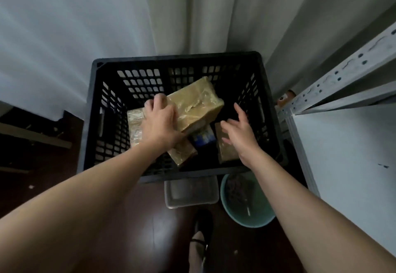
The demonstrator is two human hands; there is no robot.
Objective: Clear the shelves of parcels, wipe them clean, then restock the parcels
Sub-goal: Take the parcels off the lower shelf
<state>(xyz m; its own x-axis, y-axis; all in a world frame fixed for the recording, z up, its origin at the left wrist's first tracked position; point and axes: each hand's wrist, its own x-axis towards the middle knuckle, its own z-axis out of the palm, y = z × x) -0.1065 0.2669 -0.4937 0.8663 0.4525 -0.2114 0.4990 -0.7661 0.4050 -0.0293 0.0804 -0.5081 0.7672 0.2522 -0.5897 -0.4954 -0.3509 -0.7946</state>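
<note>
A black slatted crate [265, 73] stands on the floor in front of me and holds several tape-wrapped brown parcels. My left hand [159, 121] grips the near left end of the large tilted parcel [199, 100] that lies on top. A little to the right of that parcel, my right hand [241, 132] hovers inside the crate with its fingers spread, holding nothing. Under it lies another brown parcel [225, 150]. A flat parcel [135, 128] lies at the crate's left and a blue-printed box [203, 138] in the middle.
A white metal shelf [347, 150] with a perforated upright [351, 67] stands at the right. In front of the crate are a clear plastic tub [190, 195] and a green basin [246, 210] holding a dark cloth. White curtains hang behind. My shoe [202, 225] is on the dark floor.
</note>
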